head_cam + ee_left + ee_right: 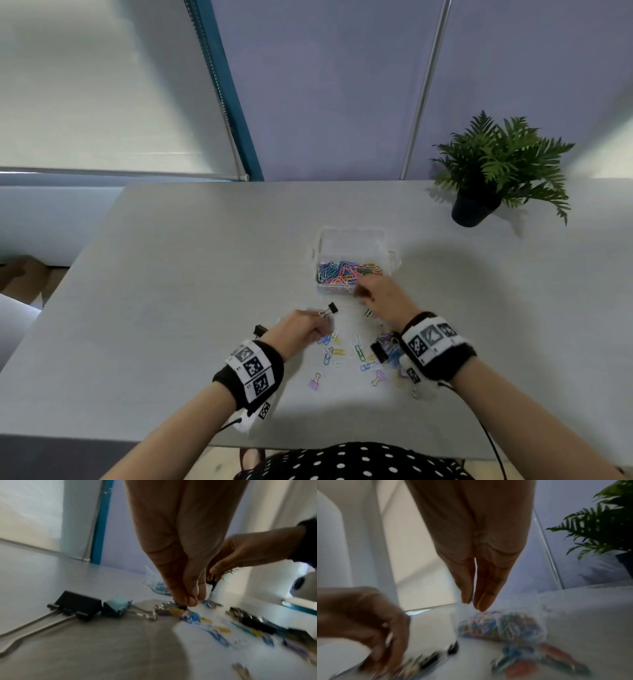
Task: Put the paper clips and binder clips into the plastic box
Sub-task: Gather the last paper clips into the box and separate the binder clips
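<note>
The clear plastic box (352, 240) sits mid-table, its lid open at the back, with many coloured paper clips inside. My right hand (359, 291) hovers at the box's near edge. In the right wrist view its thumb and fingers (473, 603) pinch a small teal paper clip (472, 599) above the box (501, 626). My left hand (323, 323) is lower left, its fingertips bunched on the silver handle of a black binder clip (330, 309). In the left wrist view the fingertips (193, 600) meet just above the loose clips (197, 616).
Loose paper clips (359, 353) and binder clips lie between my wrists: a black one (378, 351), a purple one (314, 382), another black one (261, 330) left of my left hand beside a teal one (116, 606). A potted fern (479, 192) stands back right.
</note>
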